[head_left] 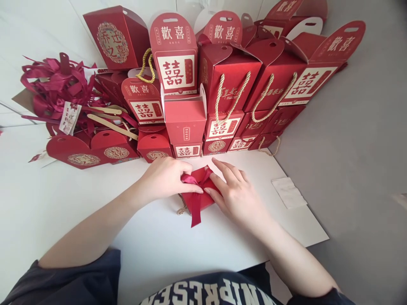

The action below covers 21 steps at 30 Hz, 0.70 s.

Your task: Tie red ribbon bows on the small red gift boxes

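On the white table in front of me lies a small red gift box (190,202), with a twisted cord handle (181,210) showing at its left side. A dark red satin ribbon (196,212) crosses the top, and one tail hangs over the near edge. My left hand (165,180) pinches a loop of the ribbon between thumb and curled fingers. From the other side, my right hand (237,190) holds the ribbon between thumb and index finger, its other fingers stretched out. Both thumbs almost meet over the middle, where the ribbon crosses.
Stacked red gift boxes (229,80) line the back of the white table (152,250). A heap of ribbons (54,84) lies on boxes at the left, near wooden sticks (111,125). At the right, a folded white tissue (288,192) lies near the grey wall (343,140).
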Each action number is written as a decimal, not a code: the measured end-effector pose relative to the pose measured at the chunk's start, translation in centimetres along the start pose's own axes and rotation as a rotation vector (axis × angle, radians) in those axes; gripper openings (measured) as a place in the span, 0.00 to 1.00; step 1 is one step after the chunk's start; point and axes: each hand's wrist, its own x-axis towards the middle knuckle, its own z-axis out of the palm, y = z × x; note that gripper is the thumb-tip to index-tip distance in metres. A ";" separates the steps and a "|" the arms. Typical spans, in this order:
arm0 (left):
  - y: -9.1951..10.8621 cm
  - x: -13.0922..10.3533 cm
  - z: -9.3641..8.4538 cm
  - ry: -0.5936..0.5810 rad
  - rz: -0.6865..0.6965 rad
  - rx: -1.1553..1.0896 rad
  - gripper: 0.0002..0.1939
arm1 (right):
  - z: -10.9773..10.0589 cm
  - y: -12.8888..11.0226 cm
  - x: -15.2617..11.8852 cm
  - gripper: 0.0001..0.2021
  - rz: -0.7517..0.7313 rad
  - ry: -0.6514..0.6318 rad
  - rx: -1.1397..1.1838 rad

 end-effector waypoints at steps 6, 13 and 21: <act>-0.5 -0.1 -0.4 -0.017 -0.037 0.090 0.32 | 0.4 0.2 -1.2 0.33 0.016 -0.156 -0.036; -0.7 0.1 -0.5 -0.086 -0.077 0.043 0.31 | 0.1 0.9 -1.2 0.35 -0.008 -0.268 0.048; -0.6 0.3 -0.6 -0.089 -0.095 0.060 0.32 | -0.8 0.7 -0.5 0.34 0.093 -0.374 0.160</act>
